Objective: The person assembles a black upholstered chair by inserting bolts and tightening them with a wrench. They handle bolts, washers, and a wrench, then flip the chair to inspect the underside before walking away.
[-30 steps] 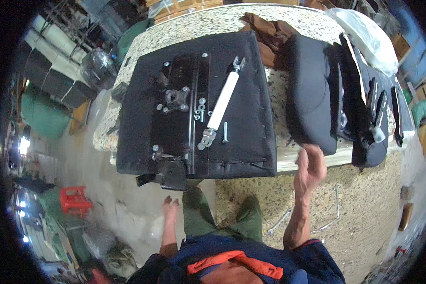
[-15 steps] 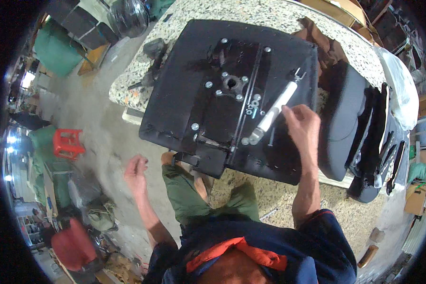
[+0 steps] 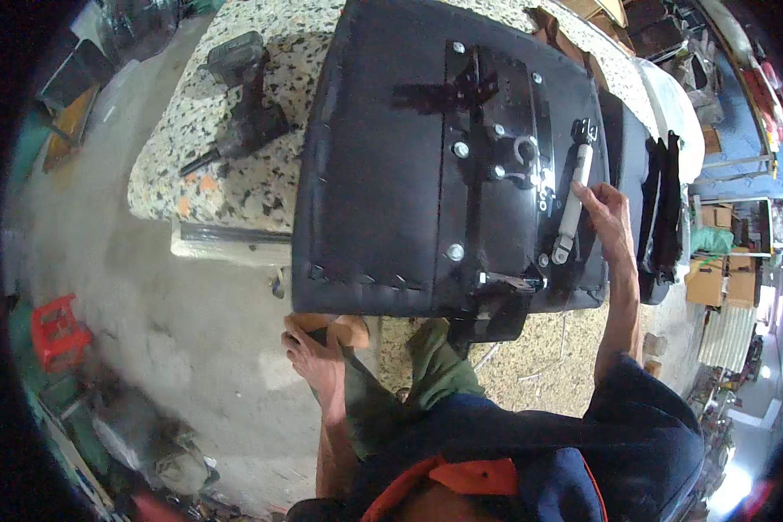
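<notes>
A black padded seat panel (image 3: 370, 174) lies underside up on the speckled table, with a black metal plate (image 3: 505, 209) fixed along it by silver bolts. A white gas strut (image 3: 572, 207) with metal end fittings rests on the panel's right part. My right hand (image 3: 609, 217) is closed on the strut's side, thumb and fingertips against it. Several small washers and bolts (image 3: 545, 196) lie left of the strut. My left hand (image 3: 317, 357) is below the panel's near left corner, fingers curled at the edge of a tan pouch-like thing (image 3: 351, 331); its fingertips are partly hidden.
A dark cordless drill (image 3: 250, 117) lies on the speckled table (image 3: 178, 165) to the left. More black padded parts (image 3: 625, 165) stand at the right. A red stool (image 3: 59, 332) is on the floor at far left; cardboard boxes (image 3: 722, 283) are stacked at far right.
The view has turned and shifted, bringing the drill fully into sight. My left hand has moved from open air to the tan pouch-like thing. My right hand stays at the strut.
</notes>
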The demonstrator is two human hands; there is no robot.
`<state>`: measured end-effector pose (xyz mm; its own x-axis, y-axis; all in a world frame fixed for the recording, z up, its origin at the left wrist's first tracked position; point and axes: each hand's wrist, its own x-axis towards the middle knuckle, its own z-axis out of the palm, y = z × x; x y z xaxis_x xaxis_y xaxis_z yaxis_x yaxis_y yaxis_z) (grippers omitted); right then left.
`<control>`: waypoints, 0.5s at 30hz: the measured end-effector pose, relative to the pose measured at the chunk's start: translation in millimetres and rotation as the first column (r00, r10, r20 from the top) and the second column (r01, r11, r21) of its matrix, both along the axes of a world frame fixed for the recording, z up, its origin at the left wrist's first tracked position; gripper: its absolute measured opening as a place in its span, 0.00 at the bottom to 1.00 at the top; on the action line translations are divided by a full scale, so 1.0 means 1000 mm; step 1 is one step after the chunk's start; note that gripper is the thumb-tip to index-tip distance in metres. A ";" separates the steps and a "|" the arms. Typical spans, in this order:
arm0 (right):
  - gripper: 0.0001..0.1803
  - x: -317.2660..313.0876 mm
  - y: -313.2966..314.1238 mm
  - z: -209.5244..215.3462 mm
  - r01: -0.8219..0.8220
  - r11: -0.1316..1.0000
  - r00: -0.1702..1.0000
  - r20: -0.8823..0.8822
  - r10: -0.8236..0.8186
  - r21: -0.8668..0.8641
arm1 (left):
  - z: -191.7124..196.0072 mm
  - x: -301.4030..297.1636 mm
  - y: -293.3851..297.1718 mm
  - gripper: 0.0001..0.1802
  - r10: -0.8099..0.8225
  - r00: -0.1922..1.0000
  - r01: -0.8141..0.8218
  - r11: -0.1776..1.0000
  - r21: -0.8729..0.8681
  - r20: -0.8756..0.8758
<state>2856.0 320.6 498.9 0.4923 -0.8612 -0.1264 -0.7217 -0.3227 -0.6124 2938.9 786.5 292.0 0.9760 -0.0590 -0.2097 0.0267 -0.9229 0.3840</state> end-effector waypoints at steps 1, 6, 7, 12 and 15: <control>0.30 0.003 0.002 0.002 -0.004 1.000 1.000 -0.001 0.004 0.014 | 0.002 0.008 0.003 0.52 0.005 1.000 -0.005 1.000 -0.001 -0.019; 0.31 0.012 0.006 0.010 0.020 0.994 0.999 -0.051 -0.015 0.107 | 0.013 0.024 0.018 0.50 0.039 0.981 -0.030 0.998 0.049 -0.188; 0.31 0.014 0.006 0.012 0.025 0.992 0.998 -0.062 -0.017 0.126 | 0.016 0.025 0.021 0.50 0.031 0.972 -0.018 0.998 0.057 -0.234; 0.36 0.019 -0.007 0.016 0.011 0.985 0.981 -0.193 0.023 0.173 | 0.032 0.024 0.019 0.50 0.007 0.913 0.050 0.990 0.129 -0.407; 0.37 0.022 -0.017 0.016 0.053 0.988 0.945 -0.326 -0.003 0.145 | 0.038 0.017 0.019 0.51 -0.022 0.822 0.117 0.985 0.130 -0.570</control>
<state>2878.3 303.8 515.0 0.3791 -0.8328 -0.4034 -0.8964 -0.2224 -0.3835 2955.7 805.4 330.2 0.6780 -0.0433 -0.7338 0.1286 -0.9759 0.1764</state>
